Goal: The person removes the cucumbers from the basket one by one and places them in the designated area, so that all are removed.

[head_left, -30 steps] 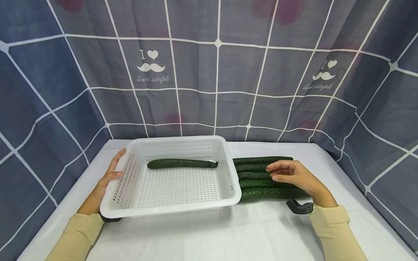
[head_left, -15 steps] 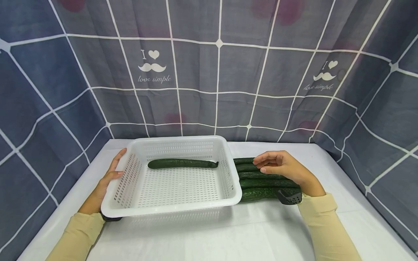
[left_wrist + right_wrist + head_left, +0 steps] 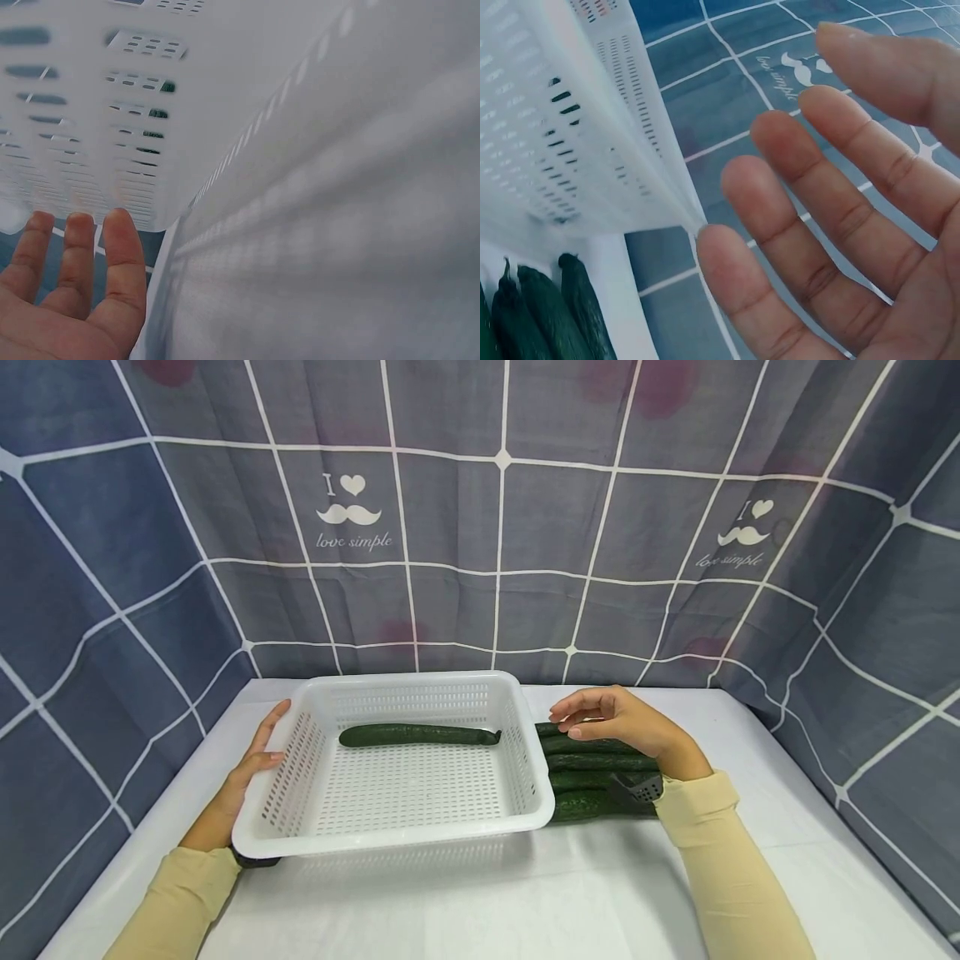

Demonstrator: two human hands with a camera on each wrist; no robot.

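A white plastic basket (image 3: 405, 842) with slotted walls sits left of centre. Inside it, near the back, lies one green cucumber (image 3: 420, 735). My left hand (image 3: 238, 785) touches the basket's left side from outside; in the left wrist view its extended fingers (image 3: 122, 247) are against or just beside the slotted wall, exact contact unclear. To the right of the basket several cucumbers (image 3: 588, 806) lie side by side in a row. Above their far end hovers my right hand (image 3: 626, 724), holding nothing, its fingers loosely bent. In the right wrist view the fingers (image 3: 761, 195) are spread beside the basket's rim.
White cloth (image 3: 480, 910) covers the table. A blue-grey checked curtain (image 3: 450, 527) rises behind the table and along both sides. The row of cucumbers lies close against the basket's right side. Each wrist wears a black strap (image 3: 637, 788).
My right hand has moved left and away from me over the cucumbers, toward the basket's right rim. The left hand, the basket and the cucumber inside have stayed in place.
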